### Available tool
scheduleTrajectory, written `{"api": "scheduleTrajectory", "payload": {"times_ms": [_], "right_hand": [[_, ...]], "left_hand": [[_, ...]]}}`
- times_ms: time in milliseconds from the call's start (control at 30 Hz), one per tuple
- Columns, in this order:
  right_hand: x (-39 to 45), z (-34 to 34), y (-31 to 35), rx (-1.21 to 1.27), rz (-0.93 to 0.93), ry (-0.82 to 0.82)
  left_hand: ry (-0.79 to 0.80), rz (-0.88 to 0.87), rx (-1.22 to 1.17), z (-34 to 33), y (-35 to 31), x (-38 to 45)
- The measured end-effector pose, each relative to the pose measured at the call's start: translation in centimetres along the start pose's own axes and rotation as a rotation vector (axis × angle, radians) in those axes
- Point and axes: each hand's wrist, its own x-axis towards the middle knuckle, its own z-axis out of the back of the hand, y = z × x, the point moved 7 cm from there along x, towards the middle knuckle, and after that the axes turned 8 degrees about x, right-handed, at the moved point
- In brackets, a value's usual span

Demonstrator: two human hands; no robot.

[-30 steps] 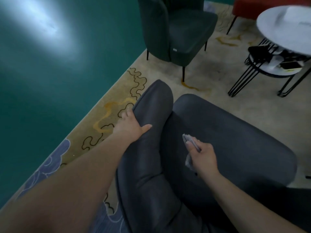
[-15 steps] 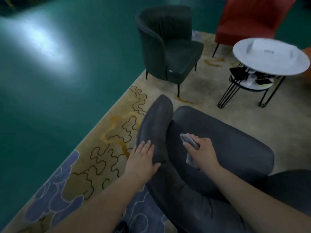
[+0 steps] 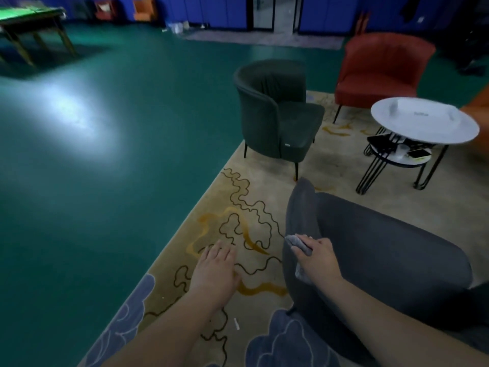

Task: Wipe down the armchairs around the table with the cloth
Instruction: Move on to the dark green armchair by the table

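Note:
A grey armchair (image 3: 383, 250) fills the lower right, seen from behind its back. My right hand (image 3: 318, 256) is shut on a crumpled grey cloth (image 3: 297, 242) and rests against the chair's left side wing. My left hand (image 3: 215, 268) hovers open, fingers apart, over the rug to the left of the chair and touches nothing. A dark green armchair (image 3: 277, 115) stands further off in the middle. A red armchair (image 3: 381, 70) stands behind the round white table (image 3: 423, 123).
The table has black wire legs and a lower shelf (image 3: 397, 154) with small items. A patterned beige rug (image 3: 238, 221) lies under the chairs, and the green floor (image 3: 105, 154) opens to the left. A green-topped table (image 3: 29, 17) stands far back left.
My left hand has come off the grey chair's wing and moved left over the rug. My right hand with the cloth has shifted to the wing's edge. My view has lifted toward the room.

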Motion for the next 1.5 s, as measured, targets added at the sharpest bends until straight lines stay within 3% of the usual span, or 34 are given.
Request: {"api": "scheduleTrajectory", "payload": {"times_ms": [100, 267, 433, 800, 1233, 1500], "right_hand": [[-0.1, -1.4, 1.2, -0.003, -0.033, 0.015], [1.1, -0.8, 3.6, -0.013, 0.009, -0.145], [4.7, 0.2, 5.2, 0.008, -0.005, -0.189], [17.7, 1.7, 9.3, -0.017, 0.041, -0.128], [32.3, 0.3, 12.3, -0.001, 0.052, -0.285], [39.8, 1.3, 14.1, 0.059, -0.095, -0.503]], "left_hand": [[-0.012, 0.004, -0.001, 0.6, 3.1, -0.4], [-0.022, -0.002, -0.028, 1.5, 5.2, 1.1], [-0.02, -0.02, -0.009, 2.6, 5.9, 5.7], [-0.04, -0.058, 0.082, 7.8, 7.4, 18.4], [-0.057, -0.207, 0.107, 12.3, 12.1, 35.0], [-0.069, -0.38, 0.189, 15.8, 14.3, 48.2]]}}
